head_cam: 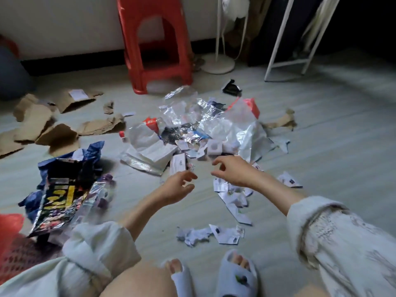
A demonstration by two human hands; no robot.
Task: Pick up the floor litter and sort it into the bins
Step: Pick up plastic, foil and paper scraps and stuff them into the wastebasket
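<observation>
the pale grey floor (321, 146) carried everything, and the litter lay in loose groups across it. the largest was a heap of crumpled clear and silvery plastic film (205, 125) at twelve o'clock from the hands, with small red-and-white cartons (251, 106) and white paper bits mixed in; how many pieces it held could not be counted. one tall red plastic stool (154, 43) stood beyond it at twelve o'clock, its top cut off by the frame edge. torn brown cardboard pieces (36, 121), at least six, were spread at ten o'clock, the biggest bearing a white label. a dark blue and black foil snack bag with yellow lettering (62, 189) lay torn open at nine o'clock, blurred, its contents hard to make out. a red mesh container (10, 243) sat at the lower left corner, cut off; what was in it could not be told. a white metal frame (285, 56) and a round white stand base (218, 64) stood at one o'clock in dim light. scraps of torn white printed paper (233, 202), more than ten, trailed from under the right hand toward six o'clock. two pale blue open-toed slippers (237, 275) showed at the bottom edge. the left hand (175, 187) hung above the floor, fingers loosely curled, grasping nothing. the right hand (233, 170) hovered just above the scraps with thumb and forefinger apart, also grasping nothing. a small black crumpled wrapper (231, 87) lay at one o'clock.
</observation>
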